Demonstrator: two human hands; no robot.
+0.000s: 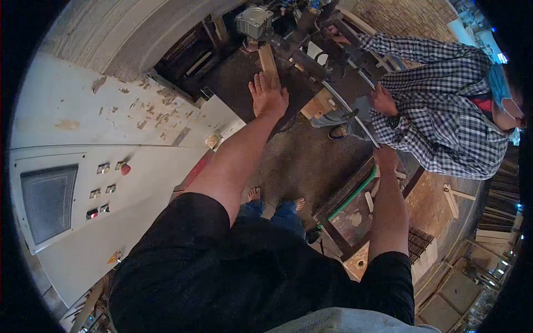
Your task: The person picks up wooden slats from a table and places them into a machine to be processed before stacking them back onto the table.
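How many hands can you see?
4: the wearer's left hand rests flat on a plank, their right hand grips a metal bar. A co-worker's one hand is by that bar, the other up at the machine.

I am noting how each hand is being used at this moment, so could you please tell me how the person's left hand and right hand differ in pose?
The left hand lies open, fingers spread flat, touching the end of a wooden plank; the right hand is curled closed around a metal rod. The left hand reaches farther out toward the machine; the right hand sits nearer, beside the co-worker in a checked shirt. Both arms are bare and extended.
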